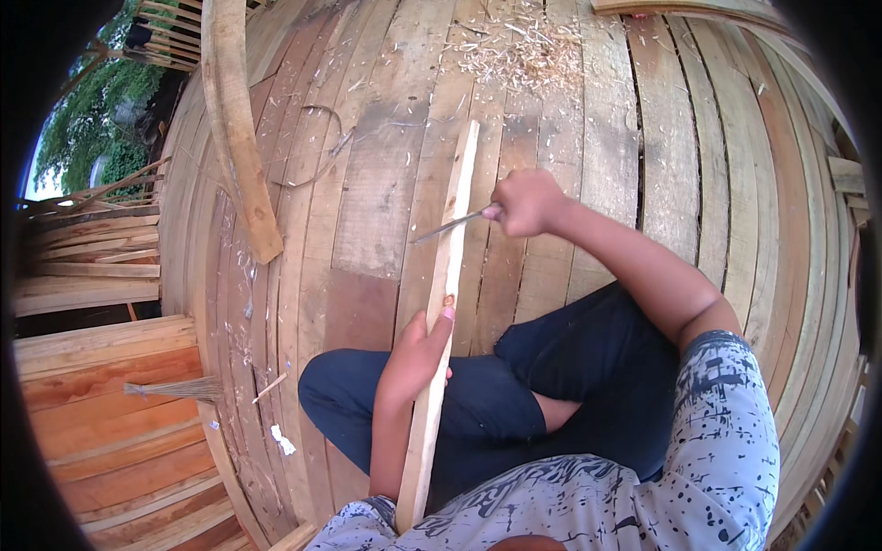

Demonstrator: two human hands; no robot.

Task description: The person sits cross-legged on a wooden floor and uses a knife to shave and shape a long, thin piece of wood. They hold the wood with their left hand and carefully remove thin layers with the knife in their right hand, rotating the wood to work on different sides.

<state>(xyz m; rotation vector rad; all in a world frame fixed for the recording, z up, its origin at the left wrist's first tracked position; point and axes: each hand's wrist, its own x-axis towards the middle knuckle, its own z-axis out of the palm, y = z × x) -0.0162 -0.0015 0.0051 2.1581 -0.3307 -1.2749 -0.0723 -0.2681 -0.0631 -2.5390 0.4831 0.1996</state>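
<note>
Weathered brown wooden floor planks (372, 239) stretch beneath a seated worker, their outer edges bending into the black rim that crops the view. The person wears dark navy trousers (588, 331) and a grey shirt with black markings (726, 441), its lower part cut off by the frame. At upper left lies a thick, rough-edged wooden board (230, 119), its top end out of sight.

A long, pale, narrow wooden strip (446, 274) slants over the left thigh, its near end against the shirt; whether its far end touches the floor cannot be told. The strip looks straight and cream-coloured, with slightly uneven edges.

Curled, light tan wood shavings (524, 60) lie heaped beyond it. The left hand (413, 356) is clamped around the strip, thumb on top, most fingers hidden behind. The right hand (528, 204) is closed in a fist on a thin, grey blade (448, 228), any handle concealed; it crosses the strip, contact unclear. Smallest is a brown, knot-like spot (449, 299) near the thumb.
</note>
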